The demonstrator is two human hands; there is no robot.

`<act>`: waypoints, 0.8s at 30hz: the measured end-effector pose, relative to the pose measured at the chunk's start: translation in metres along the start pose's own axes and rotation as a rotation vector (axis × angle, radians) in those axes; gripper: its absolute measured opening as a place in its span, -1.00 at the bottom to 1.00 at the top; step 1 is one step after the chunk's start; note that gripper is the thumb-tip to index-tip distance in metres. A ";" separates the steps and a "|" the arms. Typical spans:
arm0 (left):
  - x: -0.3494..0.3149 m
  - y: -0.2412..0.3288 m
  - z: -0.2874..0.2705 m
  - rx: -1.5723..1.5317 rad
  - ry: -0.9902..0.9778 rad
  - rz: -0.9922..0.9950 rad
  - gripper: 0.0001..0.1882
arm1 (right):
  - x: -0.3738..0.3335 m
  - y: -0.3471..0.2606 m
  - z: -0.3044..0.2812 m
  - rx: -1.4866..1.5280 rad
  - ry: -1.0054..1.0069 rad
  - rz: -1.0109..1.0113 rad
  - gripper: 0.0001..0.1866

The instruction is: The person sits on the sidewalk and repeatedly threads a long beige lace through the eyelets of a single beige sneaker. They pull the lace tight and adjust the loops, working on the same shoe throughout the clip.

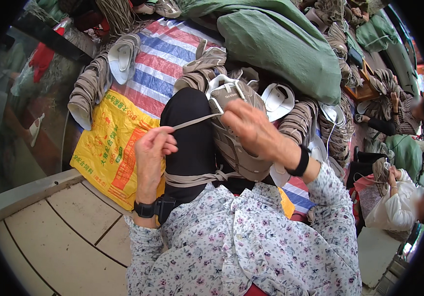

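Observation:
A taupe shoe upper (239, 153) with white edging lies over my right leg. A flat taupe shoelace (194, 121) stretches taut from the row of eyelets on its left side to my left hand (154, 148). That hand pinches the lace between thumb and fingers, its other fingers curled. My right hand (251, 123) is closed over the upper, right where the lace meets the eyelets. Its fingertips are turned away, so what they grip is hidden. Across my lap, a bundle of similar laces (192, 179) is tied around my dark trouser legs.
Stacked shoe uppers (87, 91) stand at the left, with more stacks (298, 118) at the right. A large green sack (276, 49) lies ahead on a striped sheet (160, 59). A yellow printed bag (111, 143) is beside my left arm. Two people sit at the far right.

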State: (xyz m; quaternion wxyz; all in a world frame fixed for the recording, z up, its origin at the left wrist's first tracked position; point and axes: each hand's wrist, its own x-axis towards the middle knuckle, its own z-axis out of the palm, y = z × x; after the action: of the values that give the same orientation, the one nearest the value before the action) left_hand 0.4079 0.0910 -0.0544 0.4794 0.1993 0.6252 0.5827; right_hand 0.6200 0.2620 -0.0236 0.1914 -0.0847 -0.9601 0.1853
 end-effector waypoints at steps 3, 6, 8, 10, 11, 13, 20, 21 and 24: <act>0.002 0.014 0.032 0.102 -0.249 -0.123 -0.69 | 0.013 -0.066 -0.026 0.376 0.060 -0.138 -0.74; 0.005 0.022 0.077 0.114 -0.468 -0.262 -0.65 | 0.010 -0.122 -0.033 0.574 0.079 -0.250 -0.82; 0.009 0.013 0.092 0.145 -0.531 -0.098 -0.60 | 0.006 -0.125 -0.041 0.569 -0.056 -0.230 -0.81; 0.010 0.015 0.098 0.187 -0.526 -0.020 -0.61 | 0.001 -0.106 -0.035 0.467 0.104 -0.148 -0.75; 0.010 0.015 0.093 0.519 -0.526 0.484 -0.69 | -0.003 -0.095 -0.044 0.382 0.118 -0.053 -0.68; -0.008 0.035 0.084 0.482 -0.447 0.231 -0.80 | -0.012 -0.073 -0.038 0.244 0.162 0.138 -0.64; -0.073 0.096 0.040 0.470 -0.490 0.100 -0.79 | -0.019 -0.059 -0.009 0.227 0.068 0.123 -0.73; -0.077 0.096 0.036 0.415 -0.435 0.093 -0.79 | -0.016 -0.063 -0.011 0.230 0.115 0.094 -0.76; -0.072 0.091 0.018 0.277 -0.199 0.134 -0.81 | -0.013 -0.087 -0.023 0.427 0.188 -0.044 -0.78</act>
State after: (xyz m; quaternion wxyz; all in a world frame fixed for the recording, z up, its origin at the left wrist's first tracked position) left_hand 0.4282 0.0640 0.0581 0.4667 0.3614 0.6344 0.4991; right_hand 0.6336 0.1871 0.0256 0.2977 -0.0380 -0.8786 0.3714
